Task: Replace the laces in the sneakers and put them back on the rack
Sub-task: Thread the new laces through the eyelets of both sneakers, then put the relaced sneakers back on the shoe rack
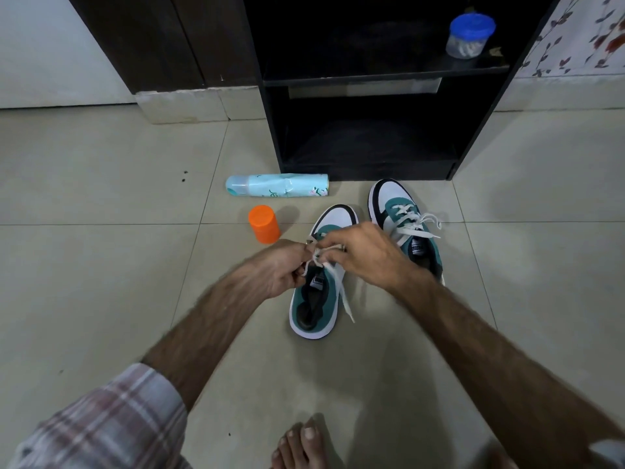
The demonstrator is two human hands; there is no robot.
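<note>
On the tiled floor (101, 198) in front of the dark rack (368, 143), the left hand (282, 265) and right hand (367, 253) each pinch the white lace (343, 292) with curled fingers over the near sneaker (318, 299). The other sneaker (404, 221), already laced, stands just beside it, near the rack's base. A spray can (277, 185) lies close by, next to an orange cap (264, 224).

Left of centre we see a pale blue spray can (277, 185) lying on its side on the tiled floor (101, 198), an orange cap (264, 224) upright near it. Upper right, a blue-lidded jar (469, 36).
</note>
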